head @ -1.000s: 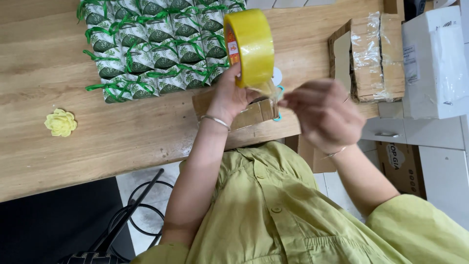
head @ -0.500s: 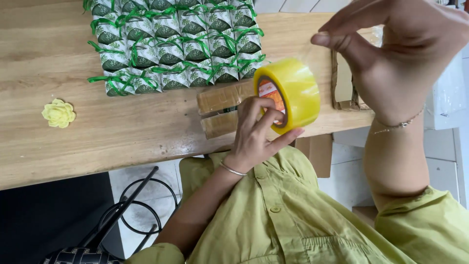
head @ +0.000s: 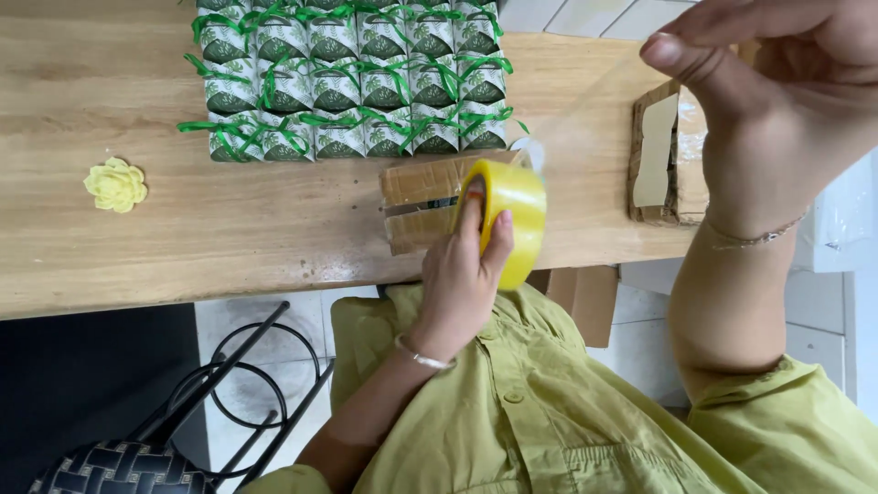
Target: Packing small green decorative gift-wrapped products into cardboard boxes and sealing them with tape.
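Wooden table (head: pixel 110 265), green packets (head: pixel 352 78), flower (head: pixel 115 184)

Wooden table (head: pixel 137 247): green-ribboned gift boxes (head: pixel 352 82) in rows, yellow flower (head: pixel 115 184), taped cardboard box (head: pixel 425 201), cardboard stack (head: pixel 663 155).

One camera, worn on the person's head, looked steeply down over the chest and forearms at the wooden table (head: pixel 137 247). It faced toward twelve o'clock, where the table's far side ran out of frame; the person's green shirt (head: pixel 549 421) filled six o'clock, very near the lens. The right hand (head: pixel 777 101) rose close to the camera at two o'clock and looked large; the left hand (head: pixel 466 274) sat lower, near centre, at the table's near edge. Floor tiles (head: pixel 247 366) showed at seven o'clock. No second view was present.
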